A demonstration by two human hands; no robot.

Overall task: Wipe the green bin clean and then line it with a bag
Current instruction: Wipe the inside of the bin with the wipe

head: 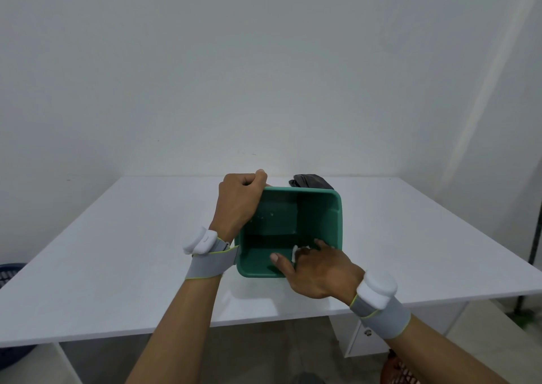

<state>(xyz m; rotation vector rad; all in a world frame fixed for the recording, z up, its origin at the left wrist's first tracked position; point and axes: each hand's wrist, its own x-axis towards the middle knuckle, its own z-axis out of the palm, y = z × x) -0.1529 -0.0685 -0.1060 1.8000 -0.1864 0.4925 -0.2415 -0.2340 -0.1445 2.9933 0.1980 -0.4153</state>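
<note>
Green bin (322, 207) upright on white table (117, 251), near front edge | left hand (240, 198) fisted over far-left rim; right hand (316, 269) inside near wall, fingers pressing white wipe (296, 253) | dark folded bag (312, 181) just behind bin

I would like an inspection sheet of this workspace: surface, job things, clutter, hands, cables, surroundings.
Surface: white table, bare apart from the job's things.
Job's things: green bin upright near the front edge, unlined; white wipe at its near right inner wall; dark folded bag behind the bin.
Clutter: nothing seen.
Hands: left hand grips the bin's far left rim; right hand presses the wipe inside. Both wrists wear grey bands with white devices.
Cables: nothing seen.
Surroundings: plain white walls; blue basket on the floor at left.
</note>
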